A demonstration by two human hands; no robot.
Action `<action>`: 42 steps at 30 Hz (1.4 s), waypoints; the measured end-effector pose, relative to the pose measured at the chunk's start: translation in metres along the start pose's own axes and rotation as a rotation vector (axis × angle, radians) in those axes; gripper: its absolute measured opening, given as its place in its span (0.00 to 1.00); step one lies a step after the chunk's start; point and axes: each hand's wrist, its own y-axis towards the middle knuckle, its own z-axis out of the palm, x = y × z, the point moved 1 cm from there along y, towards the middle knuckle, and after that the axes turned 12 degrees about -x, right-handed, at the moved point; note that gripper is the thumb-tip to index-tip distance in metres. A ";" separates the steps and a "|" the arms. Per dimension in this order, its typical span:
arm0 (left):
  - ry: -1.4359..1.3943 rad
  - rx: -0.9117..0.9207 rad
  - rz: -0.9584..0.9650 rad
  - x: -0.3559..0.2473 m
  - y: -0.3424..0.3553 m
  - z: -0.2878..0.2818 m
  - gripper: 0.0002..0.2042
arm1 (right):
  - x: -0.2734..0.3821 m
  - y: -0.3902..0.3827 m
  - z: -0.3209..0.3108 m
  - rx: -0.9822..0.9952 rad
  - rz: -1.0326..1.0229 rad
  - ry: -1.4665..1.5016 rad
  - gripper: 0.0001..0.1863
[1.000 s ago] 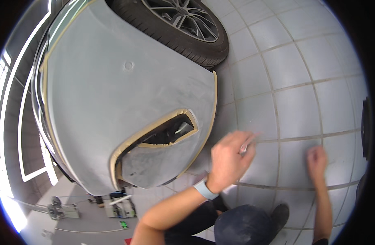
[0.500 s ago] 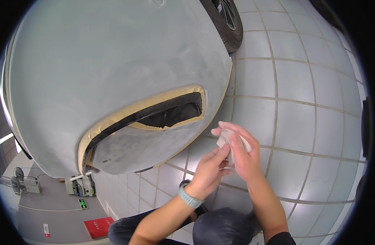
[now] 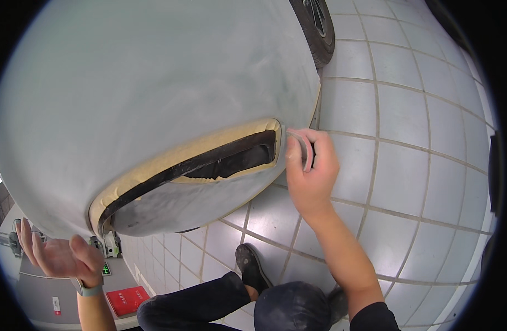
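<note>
A grey, sanded-looking car bumper (image 3: 170, 71) fills the upper left. Its dark, narrow opening (image 3: 231, 160) is edged with yellow masking tape (image 3: 181, 149). Close to the bumper's right edge, past the taped end of the opening, my right hand (image 3: 315, 171) is closed on a bent, pinkish-grey sanding pad (image 3: 307, 149). The pad looks close to the panel; whether it touches cannot be told. At the lower left my left hand (image 3: 63, 256), palm up with fingers spread, holds nothing near the bumper's lower left corner. A pale watch strap circles that wrist.
A car wheel (image 3: 314, 30) stands at the top. Pale floor tiles (image 3: 399, 160) stretch along the right. Below are my dark-trousered knee (image 3: 292, 309) and black shoe (image 3: 252, 267). A red flat box or booklet (image 3: 126, 300) lies at the lower left, by a green-and-white machine (image 3: 112, 245).
My hands have parted. The left swung to the lower left and opened, leaving the pad. The right moved up to the bumper's edge with the pad, and the view shifted slightly.
</note>
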 end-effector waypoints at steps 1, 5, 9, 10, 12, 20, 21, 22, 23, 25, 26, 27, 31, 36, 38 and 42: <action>0.049 0.047 0.035 0.003 -0.003 0.003 0.26 | -0.001 -0.002 0.001 0.004 -0.019 -0.029 0.06; 0.156 0.169 0.003 0.004 -0.021 0.013 0.27 | -0.006 -0.009 0.005 0.029 -0.031 -0.059 0.06; 0.101 0.101 -0.084 0.000 -0.035 0.023 0.28 | -0.010 -0.013 0.010 -0.015 -0.098 -0.030 0.07; 0.076 0.096 -0.126 0.000 -0.036 0.025 0.28 | -0.011 -0.013 0.013 -0.043 -0.106 -0.004 0.08; 0.108 0.095 -0.095 -0.001 -0.037 0.028 0.28 | -0.011 -0.012 0.014 -0.061 -0.135 0.004 0.08; 0.150 0.146 -0.073 0.000 -0.032 0.022 0.29 | -0.013 -0.003 0.027 -0.034 -0.219 -0.075 0.06; 0.164 0.149 -0.090 0.000 -0.032 0.021 0.29 | -0.012 -0.004 0.026 -0.077 -0.276 -0.031 0.06; 0.168 0.154 -0.082 0.000 -0.033 0.021 0.29 | -0.013 -0.003 0.026 -0.069 -0.273 -0.019 0.06; 0.163 0.160 -0.083 0.000 -0.033 0.022 0.29 | -0.014 -0.003 0.026 -0.027 -0.224 -0.033 0.06; 0.146 0.139 -0.089 0.001 -0.034 0.023 0.28 | -0.017 -0.003 0.026 -0.028 -0.262 -0.035 0.09; 0.162 0.138 -0.063 0.000 -0.035 0.024 0.29 | -0.016 -0.005 0.023 -0.063 -0.321 0.005 0.10; 0.169 0.136 -0.060 0.000 -0.035 0.025 0.29 | -0.018 -0.004 0.024 -0.038 -0.296 -0.020 0.11; 0.132 0.106 -0.083 0.001 -0.034 0.027 0.29 | -0.019 -0.010 0.024 -0.068 -0.266 -0.033 0.10; 0.177 0.117 -0.073 0.003 -0.035 0.023 0.30 | -0.017 -0.023 0.020 -0.068 -0.263 -0.010 0.11; 0.166 0.139 -0.070 0.004 -0.035 0.024 0.30 | -0.020 -0.023 0.020 -0.051 -0.203 -0.023 0.06; 0.153 0.108 -0.092 0.003 -0.034 0.024 0.29 | -0.014 -0.033 0.018 -0.023 -0.086 -0.010 0.04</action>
